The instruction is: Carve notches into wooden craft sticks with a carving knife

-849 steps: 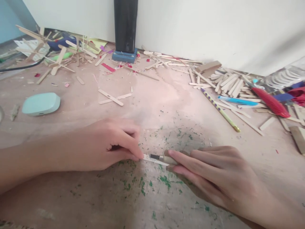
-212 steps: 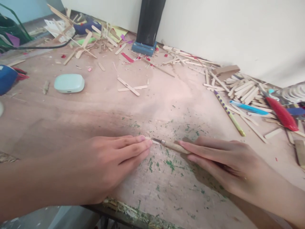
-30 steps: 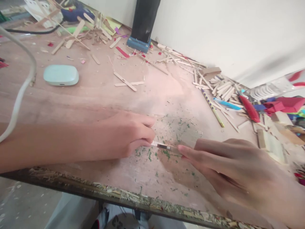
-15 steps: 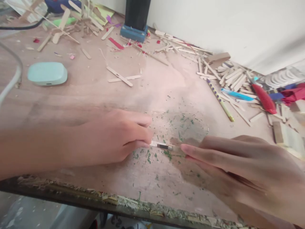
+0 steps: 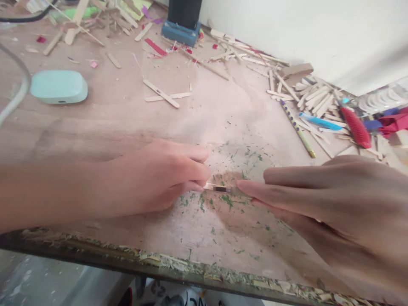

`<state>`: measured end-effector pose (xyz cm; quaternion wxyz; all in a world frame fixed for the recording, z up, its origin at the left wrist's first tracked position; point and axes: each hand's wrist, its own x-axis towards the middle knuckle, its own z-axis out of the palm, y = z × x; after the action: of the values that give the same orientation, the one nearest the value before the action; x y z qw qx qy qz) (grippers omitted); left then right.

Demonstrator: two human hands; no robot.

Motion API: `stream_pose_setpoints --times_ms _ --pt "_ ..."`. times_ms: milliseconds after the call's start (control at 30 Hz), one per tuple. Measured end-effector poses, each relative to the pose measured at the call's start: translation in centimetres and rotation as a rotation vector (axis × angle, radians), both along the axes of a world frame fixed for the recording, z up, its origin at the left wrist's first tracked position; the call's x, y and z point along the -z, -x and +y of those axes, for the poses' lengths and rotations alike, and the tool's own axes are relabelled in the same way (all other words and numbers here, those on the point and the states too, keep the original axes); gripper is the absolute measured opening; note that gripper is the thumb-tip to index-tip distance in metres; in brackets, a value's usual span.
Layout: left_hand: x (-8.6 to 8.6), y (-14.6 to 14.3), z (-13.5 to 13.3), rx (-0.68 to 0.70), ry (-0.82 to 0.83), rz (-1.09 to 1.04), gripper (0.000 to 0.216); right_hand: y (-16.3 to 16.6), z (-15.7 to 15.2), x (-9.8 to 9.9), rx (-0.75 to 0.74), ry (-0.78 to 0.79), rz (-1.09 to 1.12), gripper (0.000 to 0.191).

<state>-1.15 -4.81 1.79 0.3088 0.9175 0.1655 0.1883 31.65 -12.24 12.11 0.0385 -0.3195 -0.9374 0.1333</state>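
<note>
My left hand [image 5: 172, 176] rests low over the tabletop, fingers bent and closed on a thin whitish strip [image 5: 208, 185], of which only a short end shows. From the right, my right hand [image 5: 318, 199] pinches a slim tool [image 5: 222, 189] with a dark tip, a silvery collar and a pale shaft; its exact kind cannot be made out. The tool's dark tip meets or lies right beside the strip. Green flecks [image 5: 228, 202] are scattered on the wood around both hands.
Two crossed craft sticks [image 5: 162, 94] lie ahead, left of a spotted pencil [image 5: 298, 129]. A pale blue case [image 5: 59, 86] sits at left. Heaped craft sticks [image 5: 315, 95], a blue pen [image 5: 320, 121] and a red-handled tool [image 5: 355, 126] occupy the right. A blue-based black post [image 5: 180, 32] stands behind.
Both hands appear slightly higher in view, the right fingertips nearer the left hand. Less of the white strip shows between them. The background has shifted slightly upward.
</note>
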Motion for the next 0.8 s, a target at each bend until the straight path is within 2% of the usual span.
stream_pose_setpoints --times_ms 133,300,600,733,800 --pt "-0.2 -0.1 0.0 0.016 0.011 -0.001 0.036 -1.1 0.6 0.9 -0.023 0.066 0.064 0.05" --pt "-0.5 -0.2 -0.1 -0.011 -0.002 -0.001 0.037 -2.3 0.2 2.4 -0.013 0.028 0.07 0.061" --pt "-0.5 -0.2 -0.2 -0.011 -0.031 -0.009 0.037 -3.1 -1.2 3.0 0.012 -0.028 0.005 0.061" --pt "-0.5 -0.1 -0.2 -0.006 -0.04 -0.01 0.037 -1.9 -1.4 3.0 0.112 0.101 0.143 0.063" --pt "-0.5 0.0 -0.2 -0.006 -0.047 -0.014 0.037 -0.9 -1.4 2.9 0.178 0.148 0.207 0.051"
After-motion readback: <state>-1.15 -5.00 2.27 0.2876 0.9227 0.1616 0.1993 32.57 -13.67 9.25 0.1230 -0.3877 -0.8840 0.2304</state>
